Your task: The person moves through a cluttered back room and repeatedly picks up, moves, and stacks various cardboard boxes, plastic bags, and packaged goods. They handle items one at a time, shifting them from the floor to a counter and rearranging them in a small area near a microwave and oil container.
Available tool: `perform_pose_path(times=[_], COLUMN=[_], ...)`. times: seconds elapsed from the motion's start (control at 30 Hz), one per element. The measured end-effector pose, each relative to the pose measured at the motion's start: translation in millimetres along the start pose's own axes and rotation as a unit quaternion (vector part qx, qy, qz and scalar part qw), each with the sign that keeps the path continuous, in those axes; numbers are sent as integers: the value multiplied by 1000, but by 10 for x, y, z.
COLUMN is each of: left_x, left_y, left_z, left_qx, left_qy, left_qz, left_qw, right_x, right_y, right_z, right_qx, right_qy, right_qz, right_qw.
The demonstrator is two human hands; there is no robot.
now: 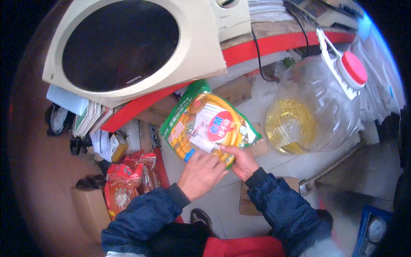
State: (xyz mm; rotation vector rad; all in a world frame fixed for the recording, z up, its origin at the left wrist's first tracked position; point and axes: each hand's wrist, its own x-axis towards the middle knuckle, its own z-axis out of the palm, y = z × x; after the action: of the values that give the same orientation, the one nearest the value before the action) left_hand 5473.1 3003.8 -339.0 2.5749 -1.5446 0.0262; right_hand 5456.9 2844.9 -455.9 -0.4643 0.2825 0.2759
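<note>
A clear plastic bag with green edges (179,120) holds a coiled yellow corrugated hose (236,128). The bag lies tilted in front of me at counter height, and its front bears printed writing. A white paper slip or label (200,123) shows across its middle. My right hand (243,162) grips the lower right corner, thumb on top. Curled fingers of my left hand (202,173) rest over the lower left edge; their tips are hidden. Both hands are close together at the bag's near end.
A beige CRT monitor (199,41) stands on a red-edged counter (269,46). To the right is a large clear plastic jug (327,106) with a red cap and some yellow at its bottom. Red printed bags (123,189) and a cardboard box (93,208) sit at left.
</note>
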Motion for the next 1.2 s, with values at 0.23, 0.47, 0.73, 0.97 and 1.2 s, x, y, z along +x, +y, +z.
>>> perform_pose_path(times=[0.23,0.47,0.73,0.97,1.2], left_x=[-589,-1222,-1268,-1265,-1246], left_y=[-768,-727,-487,-520,-537], left_z=[-366,-44,-365,-287,-252], left_qx=[-50,-646,-623,-557,-578], left_qy=[243,98,113,111,112], left_qz=[-337,-465,-395,-405,-404], left_qw=[908,597,665,716,700], right_x=[-699,-937,-827,-845,-860], right_y=[-500,-562,-469,-443,-466], right_z=[-113,-178,-87,-157,-174], right_qx=[-17,-32,-51,-60,-101], right_qy=[-21,-37,-29,-11,-10], right_qz=[67,101,89,96,90], right_qw=[997,994,994,993,991])
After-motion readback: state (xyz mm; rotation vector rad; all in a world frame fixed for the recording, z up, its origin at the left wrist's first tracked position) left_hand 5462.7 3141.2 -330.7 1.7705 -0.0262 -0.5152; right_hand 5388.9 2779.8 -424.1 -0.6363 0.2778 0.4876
